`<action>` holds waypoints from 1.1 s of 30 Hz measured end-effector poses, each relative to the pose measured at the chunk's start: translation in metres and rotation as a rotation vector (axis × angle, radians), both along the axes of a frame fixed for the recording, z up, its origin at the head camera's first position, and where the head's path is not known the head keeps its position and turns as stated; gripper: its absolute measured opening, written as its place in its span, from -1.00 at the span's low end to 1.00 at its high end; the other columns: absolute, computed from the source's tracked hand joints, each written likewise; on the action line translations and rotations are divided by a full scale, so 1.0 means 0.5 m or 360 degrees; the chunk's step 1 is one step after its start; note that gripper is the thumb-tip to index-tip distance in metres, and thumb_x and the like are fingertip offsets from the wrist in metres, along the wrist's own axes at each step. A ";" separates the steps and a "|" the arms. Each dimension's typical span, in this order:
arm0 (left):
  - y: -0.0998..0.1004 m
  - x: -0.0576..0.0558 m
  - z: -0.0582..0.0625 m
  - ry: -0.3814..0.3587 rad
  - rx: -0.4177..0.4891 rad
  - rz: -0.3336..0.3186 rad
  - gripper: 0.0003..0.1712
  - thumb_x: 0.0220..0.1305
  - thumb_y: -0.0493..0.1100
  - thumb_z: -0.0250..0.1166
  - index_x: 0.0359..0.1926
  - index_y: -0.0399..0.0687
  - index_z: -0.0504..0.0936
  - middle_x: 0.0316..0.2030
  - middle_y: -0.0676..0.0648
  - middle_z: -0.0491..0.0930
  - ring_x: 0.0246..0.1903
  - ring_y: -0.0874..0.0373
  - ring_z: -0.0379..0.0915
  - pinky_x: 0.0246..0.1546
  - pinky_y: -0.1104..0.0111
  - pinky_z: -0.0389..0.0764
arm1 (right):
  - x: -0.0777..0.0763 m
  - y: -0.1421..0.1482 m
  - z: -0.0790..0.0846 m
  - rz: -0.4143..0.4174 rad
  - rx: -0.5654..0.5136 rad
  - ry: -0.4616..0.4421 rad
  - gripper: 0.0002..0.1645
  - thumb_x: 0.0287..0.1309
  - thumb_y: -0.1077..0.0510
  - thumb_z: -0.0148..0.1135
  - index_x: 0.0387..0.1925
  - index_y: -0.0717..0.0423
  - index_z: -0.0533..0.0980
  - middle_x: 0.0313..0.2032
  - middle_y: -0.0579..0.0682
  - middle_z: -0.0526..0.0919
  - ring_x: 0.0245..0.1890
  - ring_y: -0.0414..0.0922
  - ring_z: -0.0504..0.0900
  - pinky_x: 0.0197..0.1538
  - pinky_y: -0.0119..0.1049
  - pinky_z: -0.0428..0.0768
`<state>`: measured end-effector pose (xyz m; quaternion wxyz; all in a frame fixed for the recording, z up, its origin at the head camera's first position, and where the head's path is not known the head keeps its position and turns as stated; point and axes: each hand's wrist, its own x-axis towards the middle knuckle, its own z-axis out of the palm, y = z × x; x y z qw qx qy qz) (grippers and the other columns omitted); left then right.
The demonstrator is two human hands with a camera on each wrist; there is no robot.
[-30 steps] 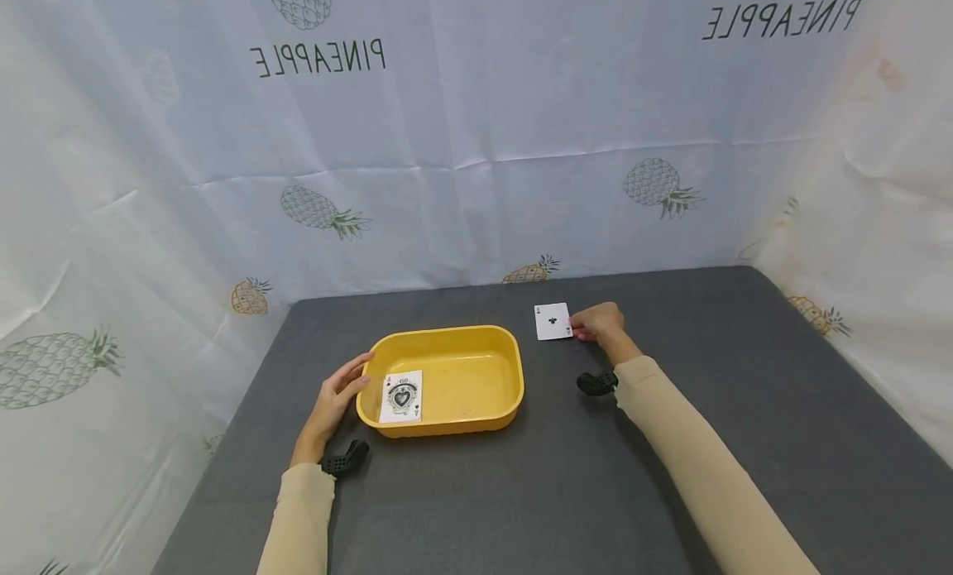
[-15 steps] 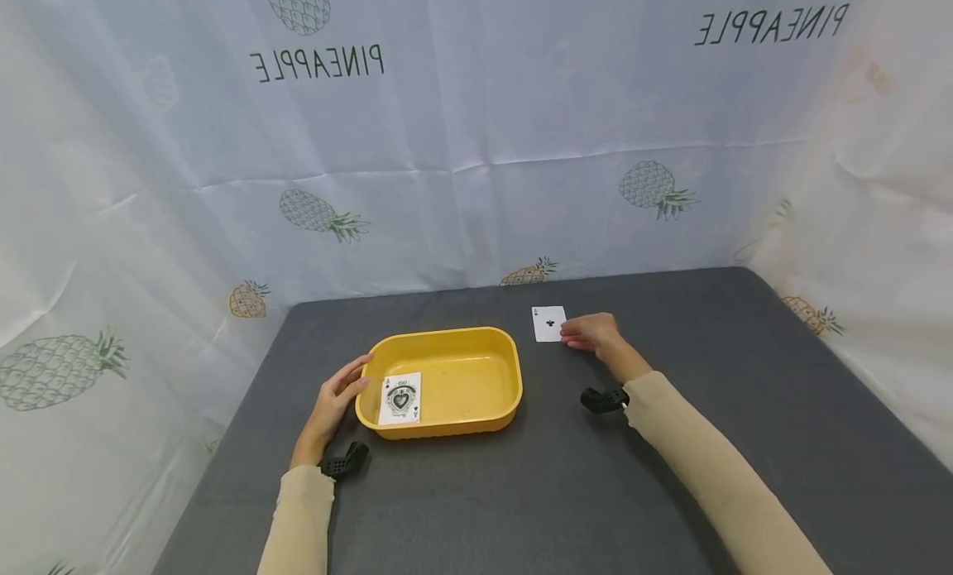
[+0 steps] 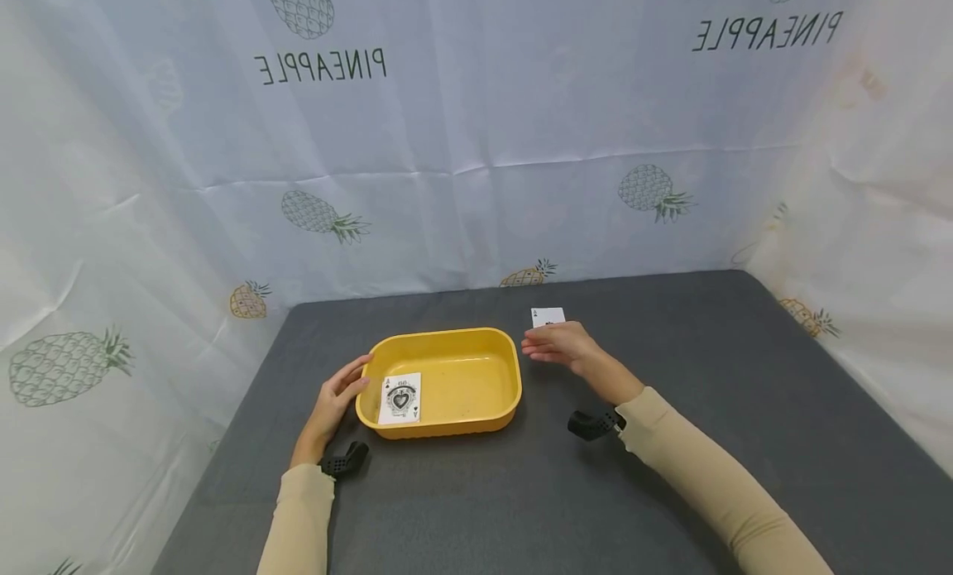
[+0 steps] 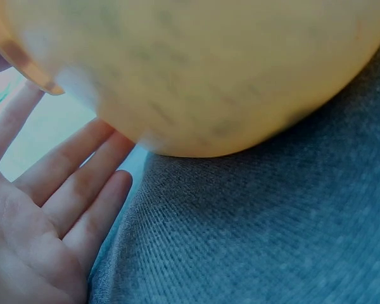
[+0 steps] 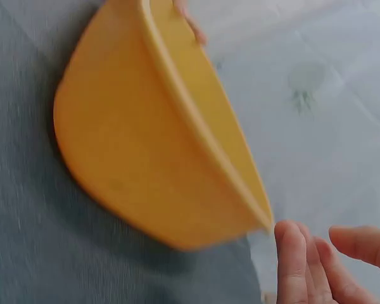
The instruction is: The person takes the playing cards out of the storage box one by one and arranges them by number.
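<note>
A yellow plastic basin (image 3: 450, 430) stands on the grey table. One playing card, an ace of spades (image 3: 400, 399), lies face up in its left end. My left hand (image 3: 337, 403) rests at the basin's left end; in the left wrist view its fairly straight fingers (image 4: 76, 183) touch the outer wall. My right hand (image 3: 563, 345) is just beyond the basin's right end, holding nothing, its fingers extended. Behind it lies an ace of clubs (image 3: 548, 315) on the table, its near part hidden by the hand. In the right wrist view the fingertips (image 5: 291, 237) are close to the basin's rim.
A dark grey cloth covers the table (image 3: 462, 500). White curtains (image 3: 476, 219) printed with pineapples hang behind and along both sides. A black wrist camera (image 3: 591, 424) sits on the right wrist and another (image 3: 346, 459) on the left.
My right hand has left the ace of clubs on the table and moved left toward the basin, its fingers straightening. My left hand, the basin and the card inside have stayed put.
</note>
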<state>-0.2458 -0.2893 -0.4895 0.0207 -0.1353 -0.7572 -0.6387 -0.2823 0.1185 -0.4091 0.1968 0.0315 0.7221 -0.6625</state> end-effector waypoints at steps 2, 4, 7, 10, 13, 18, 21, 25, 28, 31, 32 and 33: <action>0.000 0.001 -0.001 0.0000 0.0006 0.0004 -0.43 0.42 -0.22 0.08 0.36 -0.39 0.25 0.11 0.37 0.48 0.09 0.60 0.43 0.01 0.71 0.47 | 0.010 -0.014 0.006 0.0070 -0.0023 0.0028 -0.48 0.31 0.11 0.16 0.19 0.35 0.44 -0.07 0.10 0.72 -0.19 -0.21 0.73 0.26 -0.09 0.51; -0.001 0.002 -0.001 -0.0002 0.0016 0.0009 -0.43 0.42 -0.22 0.09 0.35 -0.39 0.25 0.10 0.35 0.50 0.08 0.58 0.44 0.00 0.71 0.47 | 0.017 -0.030 0.012 0.0118 -0.0040 0.0030 -0.49 0.31 0.14 0.15 0.19 0.37 0.44 -0.08 0.09 0.73 -0.23 -0.25 0.73 0.21 -0.13 0.56; -0.002 0.002 -0.002 -0.0011 0.0021 0.0014 -0.43 0.41 -0.22 0.09 0.36 -0.39 0.25 0.09 0.35 0.50 0.08 0.57 0.45 0.00 0.71 0.47 | 0.020 -0.063 0.018 0.0115 -0.0070 -0.0022 -0.50 0.28 0.19 0.17 0.16 0.45 0.45 -0.32 0.00 0.77 -0.38 -0.28 0.74 -0.03 -0.27 0.68; -0.003 0.002 -0.004 -0.0011 0.0018 0.0008 -0.42 0.42 -0.23 0.08 0.36 -0.40 0.23 0.10 0.35 0.49 0.08 0.58 0.44 0.01 0.71 0.47 | 0.026 -0.093 0.018 0.0117 -0.0080 -0.0073 -0.51 0.26 0.23 0.18 0.14 0.48 0.45 -0.47 -0.10 0.73 -0.45 -0.28 0.73 -0.21 -0.39 0.70; -0.004 0.002 -0.004 -0.0023 -0.0001 0.0008 -0.42 0.42 -0.21 0.08 0.37 -0.38 0.23 0.12 0.35 0.47 0.09 0.60 0.43 0.02 0.71 0.46 | 0.034 -0.119 0.016 0.0149 -0.0079 -0.0098 -0.51 0.25 0.22 0.20 0.12 0.48 0.45 -0.47 -0.10 0.73 -0.43 -0.26 0.73 -0.12 -0.30 0.69; -0.005 0.001 -0.004 -0.0010 -0.0021 0.0016 -0.42 0.43 -0.19 0.08 0.37 -0.34 0.24 0.17 0.29 0.47 0.10 0.59 0.42 0.02 0.71 0.46 | 0.050 -0.156 0.015 0.0203 -0.0069 -0.0093 -0.51 0.25 0.21 0.20 0.12 0.47 0.47 -0.31 0.08 0.77 -0.34 -0.17 0.77 0.01 -0.18 0.65; -0.005 -0.001 -0.004 0.0008 -0.0002 0.0005 -0.43 0.42 -0.21 0.08 0.37 -0.36 0.24 0.14 0.33 0.46 0.10 0.59 0.42 0.02 0.71 0.46 | 0.055 -0.177 0.013 0.0236 -0.0077 -0.0107 -0.52 0.25 0.21 0.20 0.11 0.47 0.47 -0.18 0.20 0.75 -0.31 -0.15 0.77 0.00 -0.18 0.66; -0.003 -0.003 -0.006 0.0006 0.0009 -0.0002 -0.43 0.42 -0.22 0.08 0.37 -0.37 0.24 0.12 0.38 0.46 0.11 0.60 0.42 0.03 0.71 0.46 | 0.056 -0.204 0.009 0.0247 -0.0112 -0.0141 -0.52 0.25 0.24 0.19 0.12 0.48 0.46 -0.09 0.27 0.71 -0.30 -0.15 0.77 0.11 -0.07 0.59; -0.002 -0.004 -0.006 0.0006 0.0006 -0.0001 -0.42 0.42 -0.22 0.09 0.36 -0.38 0.24 0.10 0.42 0.46 0.10 0.60 0.42 0.03 0.72 0.45 | 0.054 -0.221 0.004 0.0227 -0.0122 -0.0152 -0.53 0.24 0.25 0.19 0.11 0.48 0.47 -0.09 0.28 0.71 -0.30 -0.13 0.78 0.09 -0.08 0.59; -0.003 -0.003 -0.004 0.0012 0.0004 0.0003 -0.43 0.41 -0.22 0.09 0.36 -0.38 0.26 0.09 0.43 0.47 0.09 0.60 0.42 0.02 0.72 0.45 | 0.053 -0.240 -0.006 0.0212 -0.0099 -0.0166 -0.57 0.23 0.25 0.20 0.06 0.47 0.51 -0.11 0.27 0.72 -0.27 -0.06 0.79 0.04 -0.12 0.62; -0.003 -0.003 -0.004 0.0019 0.0010 0.0002 -0.43 0.41 -0.23 0.09 0.36 -0.38 0.26 0.09 0.42 0.47 0.10 0.60 0.43 0.02 0.72 0.45 | 0.053 -0.246 -0.009 0.0206 -0.0092 -0.0177 -0.58 0.22 0.27 0.21 0.05 0.47 0.52 -0.11 0.28 0.72 -0.25 -0.03 0.79 0.02 -0.13 0.64; -0.004 -0.003 -0.004 0.0024 0.0012 -0.0007 -0.43 0.42 -0.23 0.08 0.36 -0.39 0.25 0.10 0.42 0.47 0.10 0.60 0.42 0.03 0.72 0.45 | 0.053 -0.252 -0.014 0.0203 -0.0083 -0.0194 -0.60 0.21 0.27 0.21 0.03 0.47 0.53 -0.12 0.29 0.72 -0.22 0.00 0.78 0.01 -0.14 0.64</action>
